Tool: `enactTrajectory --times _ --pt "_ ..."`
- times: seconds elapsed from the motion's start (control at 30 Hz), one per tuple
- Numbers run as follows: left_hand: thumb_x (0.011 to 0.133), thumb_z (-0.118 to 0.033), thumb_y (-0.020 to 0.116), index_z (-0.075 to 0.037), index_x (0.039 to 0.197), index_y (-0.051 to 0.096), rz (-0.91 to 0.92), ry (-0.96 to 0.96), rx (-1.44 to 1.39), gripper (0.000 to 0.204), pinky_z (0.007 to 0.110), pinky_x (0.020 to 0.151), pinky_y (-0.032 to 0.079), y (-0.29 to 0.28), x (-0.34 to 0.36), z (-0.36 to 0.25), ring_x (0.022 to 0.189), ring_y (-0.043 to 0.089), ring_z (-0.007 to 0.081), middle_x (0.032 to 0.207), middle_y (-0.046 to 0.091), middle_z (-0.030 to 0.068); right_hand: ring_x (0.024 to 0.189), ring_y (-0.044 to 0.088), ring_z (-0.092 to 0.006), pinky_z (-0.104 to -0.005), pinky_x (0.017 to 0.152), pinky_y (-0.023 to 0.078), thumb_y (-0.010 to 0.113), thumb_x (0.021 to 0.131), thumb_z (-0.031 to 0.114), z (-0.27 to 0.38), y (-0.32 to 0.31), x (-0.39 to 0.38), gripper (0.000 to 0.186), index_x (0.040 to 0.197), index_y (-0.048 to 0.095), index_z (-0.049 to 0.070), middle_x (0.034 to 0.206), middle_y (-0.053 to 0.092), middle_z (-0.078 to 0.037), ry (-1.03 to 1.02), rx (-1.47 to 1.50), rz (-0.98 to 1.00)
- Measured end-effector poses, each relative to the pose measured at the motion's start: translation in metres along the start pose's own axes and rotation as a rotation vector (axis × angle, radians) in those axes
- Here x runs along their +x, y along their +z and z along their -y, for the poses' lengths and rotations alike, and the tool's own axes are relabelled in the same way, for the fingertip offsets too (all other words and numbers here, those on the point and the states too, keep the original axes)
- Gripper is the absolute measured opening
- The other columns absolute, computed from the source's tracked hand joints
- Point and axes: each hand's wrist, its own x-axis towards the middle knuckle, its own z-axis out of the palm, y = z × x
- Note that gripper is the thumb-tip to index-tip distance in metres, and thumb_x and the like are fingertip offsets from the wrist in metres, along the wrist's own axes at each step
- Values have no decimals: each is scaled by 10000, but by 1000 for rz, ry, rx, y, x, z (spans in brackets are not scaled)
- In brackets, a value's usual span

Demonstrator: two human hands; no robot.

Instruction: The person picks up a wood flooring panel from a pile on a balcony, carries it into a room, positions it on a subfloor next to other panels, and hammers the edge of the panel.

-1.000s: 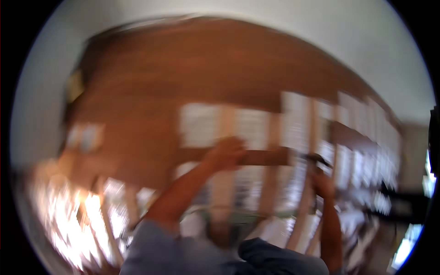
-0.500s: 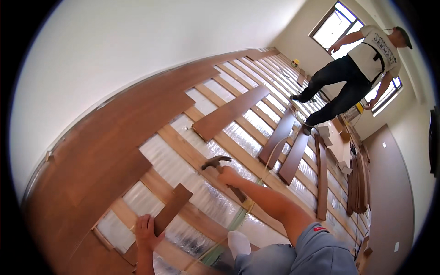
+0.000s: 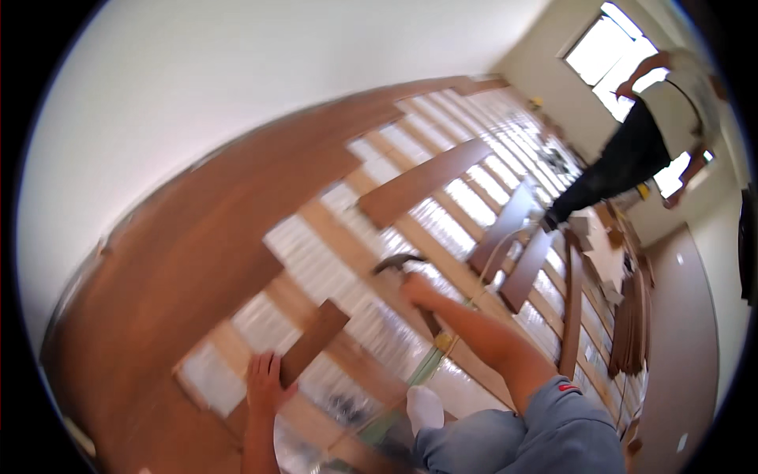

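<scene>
In my right hand (image 3: 421, 292) is a claw hammer (image 3: 397, 262), gripped by its handle close to the dark metal head and raised over the open floor frame. My left hand (image 3: 267, 385) is closed around a short brown floorboard (image 3: 317, 338). That board slants across the wooden battens (image 3: 359, 359), its far end pointing up and right. To its left lies the fitted brown flooring (image 3: 174, 316), with a stepped edge. Motion blur softens the picture, and my left palm's contact with the board is hidden.
Silvery foil sheeting (image 3: 304, 249) lies between the battens. Loose planks (image 3: 426, 180) rest ahead, and more boards (image 3: 629, 332) are stacked at right. A cable (image 3: 493, 257) crosses the floor. Another person (image 3: 632, 150) stands at the far right near windows. A white wall (image 3: 197, 87) bounds the left.
The whole view has shifted, moving most things rightward in the picture. The hammer and short board stay in my hands. The other person's legs now appear closer together.
</scene>
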Motion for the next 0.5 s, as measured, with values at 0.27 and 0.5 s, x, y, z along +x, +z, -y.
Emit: enactTrajectory --times 0.27,0.5 --pt "666 -383 835 -35 1306 587 11 -9 31 770 475 1194 341 8 -13 13 1322 475 353 1370 541 149 752 641 -339 -495 724 534 586 729 141 -10 41 -2 292 954 582 -46 772 605 -202 -669 -52 247" --pt "712 -406 822 -43 1273 602 -53 -22 32 704 462 1207 324 -6 -19 9 1320 486 325 1352 555 127 421 500 -186 -351 384 435 598 866 136 -16 27 4 126 774 583 52 556 496 -46 302 538 133"
